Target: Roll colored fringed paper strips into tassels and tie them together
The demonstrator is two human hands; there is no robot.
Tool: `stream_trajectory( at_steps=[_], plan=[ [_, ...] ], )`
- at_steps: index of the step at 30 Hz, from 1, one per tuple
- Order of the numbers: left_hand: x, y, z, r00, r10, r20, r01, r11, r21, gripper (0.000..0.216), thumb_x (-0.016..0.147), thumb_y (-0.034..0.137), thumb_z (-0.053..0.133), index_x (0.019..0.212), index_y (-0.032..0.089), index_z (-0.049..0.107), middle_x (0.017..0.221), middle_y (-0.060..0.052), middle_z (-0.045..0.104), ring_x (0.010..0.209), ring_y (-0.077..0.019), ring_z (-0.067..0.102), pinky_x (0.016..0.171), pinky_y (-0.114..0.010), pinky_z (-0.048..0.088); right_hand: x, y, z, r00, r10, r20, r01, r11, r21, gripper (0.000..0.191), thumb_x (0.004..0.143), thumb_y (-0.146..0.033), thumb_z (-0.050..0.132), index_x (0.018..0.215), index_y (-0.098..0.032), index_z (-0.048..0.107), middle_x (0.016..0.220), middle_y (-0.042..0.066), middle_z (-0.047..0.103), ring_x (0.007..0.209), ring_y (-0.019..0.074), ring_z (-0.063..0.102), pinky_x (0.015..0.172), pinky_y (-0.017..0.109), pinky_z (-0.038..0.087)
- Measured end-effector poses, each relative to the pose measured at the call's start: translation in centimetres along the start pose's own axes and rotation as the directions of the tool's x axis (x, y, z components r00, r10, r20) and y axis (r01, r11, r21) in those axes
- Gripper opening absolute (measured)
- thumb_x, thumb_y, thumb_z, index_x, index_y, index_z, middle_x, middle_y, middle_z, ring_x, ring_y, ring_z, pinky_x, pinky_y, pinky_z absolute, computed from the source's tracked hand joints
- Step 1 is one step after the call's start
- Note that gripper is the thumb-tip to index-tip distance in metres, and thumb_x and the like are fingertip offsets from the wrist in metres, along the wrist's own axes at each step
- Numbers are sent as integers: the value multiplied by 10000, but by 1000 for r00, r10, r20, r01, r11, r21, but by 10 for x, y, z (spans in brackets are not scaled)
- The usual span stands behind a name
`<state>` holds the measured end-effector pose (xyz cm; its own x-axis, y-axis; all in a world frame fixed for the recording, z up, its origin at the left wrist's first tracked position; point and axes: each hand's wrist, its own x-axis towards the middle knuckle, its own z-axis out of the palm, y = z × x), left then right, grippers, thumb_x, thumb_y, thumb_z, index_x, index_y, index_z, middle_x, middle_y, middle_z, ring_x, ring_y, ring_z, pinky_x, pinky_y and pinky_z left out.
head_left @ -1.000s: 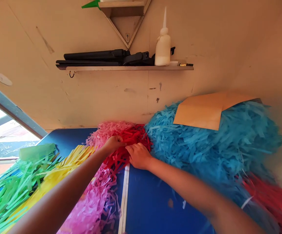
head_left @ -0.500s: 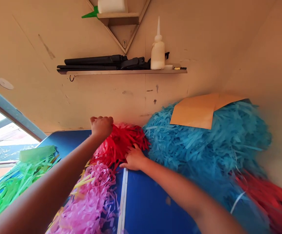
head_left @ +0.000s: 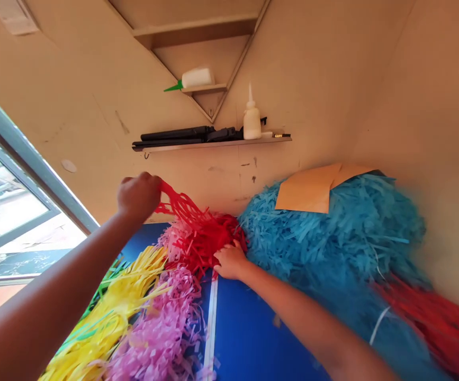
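Observation:
My left hand (head_left: 140, 194) is closed on red shredded paper strips (head_left: 181, 203), which stretch from the fist down to a red paper pile (head_left: 219, 238) against the wall. On the near side of that pile rests my right hand (head_left: 231, 262), touching it with thumb and fingers apart; some fingertips are hidden in the strips. Pale pink strips (head_left: 173, 238) lie left of the red ones. Closer to me are a purple-pink shredded heap (head_left: 161, 323) and long yellow strips (head_left: 122, 301), with green strips (head_left: 104, 283) partly behind my left forearm.
A large blue shredded pile (head_left: 340, 238) stands at right, with brown paper (head_left: 306, 190) on top. More red strips (head_left: 435, 323) lie at far right. Above, a wall shelf (head_left: 213, 145) holds a white bottle (head_left: 252, 121) and black items. A window (head_left: 10, 196) is at left.
My left hand has moved left and away from the pile, drawing red strips out into a stretched bunch. My right hand stays at the pile. The view has shifted, showing more yellow strips and window.

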<state>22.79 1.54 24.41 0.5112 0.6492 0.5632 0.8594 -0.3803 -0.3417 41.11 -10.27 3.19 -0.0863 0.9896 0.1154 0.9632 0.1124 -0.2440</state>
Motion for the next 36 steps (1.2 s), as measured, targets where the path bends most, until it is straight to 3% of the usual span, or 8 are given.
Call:
stream_trajectory(
  at_steps=[5, 13, 21, 24, 27, 28, 32, 36],
  plan=[
    [-89, 48, -32, 947, 322, 16, -322, 947, -9, 350, 912, 128, 394, 1123, 193, 665, 836, -89, 669, 772, -257, 637, 919, -453, 366, -64, -65, -28, 986, -55, -161, 115, 911, 397, 387, 990, -247, 375, 1346, -264, 526, 1004, 4, 720, 910, 169, 663, 883, 326, 465],
    [-238, 86, -44, 974, 171, -147, -200, 957, -212, 359, 913, 216, 418, 1158, 268, 677, 1142, -115, 687, 1021, -311, 614, 875, -458, 449, -73, -132, 9, 899, 295, -324, 224, 326, 918, 345, 969, -178, 319, 1153, -159, 611, 913, 67, 691, 824, 214, 650, 708, 321, 543],
    [-333, 151, -1, 958, 271, -94, -286, 874, -392, 472, 881, 131, 413, 1275, 274, 628, 1369, -50, 608, 1210, -262, 595, 953, -421, 493, -178, -29, 0, 845, 492, -211, 185, 102, 977, 655, 992, -240, -65, 1427, -70, 394, 1274, 230, 611, 1127, 291, 629, 812, 491, 543],
    [-353, 188, 19, 918, 396, -38, -366, 804, -468, 551, 844, 56, 421, 1321, 269, 596, 1404, -54, 573, 1256, -235, 571, 996, -392, 494, -259, 25, -7, 668, 700, -254, 206, 154, 966, 633, 998, -357, 4, 1412, -116, 418, 1296, 209, 599, 1171, 300, 602, 841, 526, 533],
    [-364, 217, 25, 888, 453, 75, -347, 769, -537, 523, 838, 60, 476, 1287, 283, 625, 1398, -79, 575, 1285, -263, 546, 1013, -415, 493, -316, 25, -7, 211, 854, -475, 17, 483, 876, 480, 971, -435, 351, 1364, -185, 463, 1266, 152, 612, 1155, 286, 600, 916, 492, 507],
    [-366, 223, 24, 884, 453, 115, -324, 771, -547, 496, 842, 76, 498, 1266, 292, 640, 1398, -90, 574, 1287, -280, 542, 1012, -434, 493, -325, 11, -3, 171, 805, -568, -81, 586, 806, 449, 946, -422, 457, 1338, -206, 487, 1271, 136, 606, 1162, 277, 590, 948, 471, 494],
    [-368, 233, 22, 866, 467, 181, -286, 758, -586, 412, 842, 164, 589, 1226, 287, 671, 1447, -126, 511, 1306, -305, 518, 1044, -455, 466, -319, -63, 27, 827, 286, -484, -24, 878, 477, 379, 996, -403, 424, 1329, -249, 518, 1289, 97, 620, 1206, 247, 569, 1064, 448, 429],
    [-372, 233, 23, 877, 446, 178, -256, 748, -613, 448, 825, 199, 622, 1262, 295, 651, 1432, -126, 531, 1316, -313, 505, 1068, -456, 445, -291, -59, 48, 956, 141, -257, -78, 968, 238, 445, 998, -453, 424, 1370, -224, 508, 1327, 106, 607, 1297, 307, 488, 1141, 644, 211]
  ],
)
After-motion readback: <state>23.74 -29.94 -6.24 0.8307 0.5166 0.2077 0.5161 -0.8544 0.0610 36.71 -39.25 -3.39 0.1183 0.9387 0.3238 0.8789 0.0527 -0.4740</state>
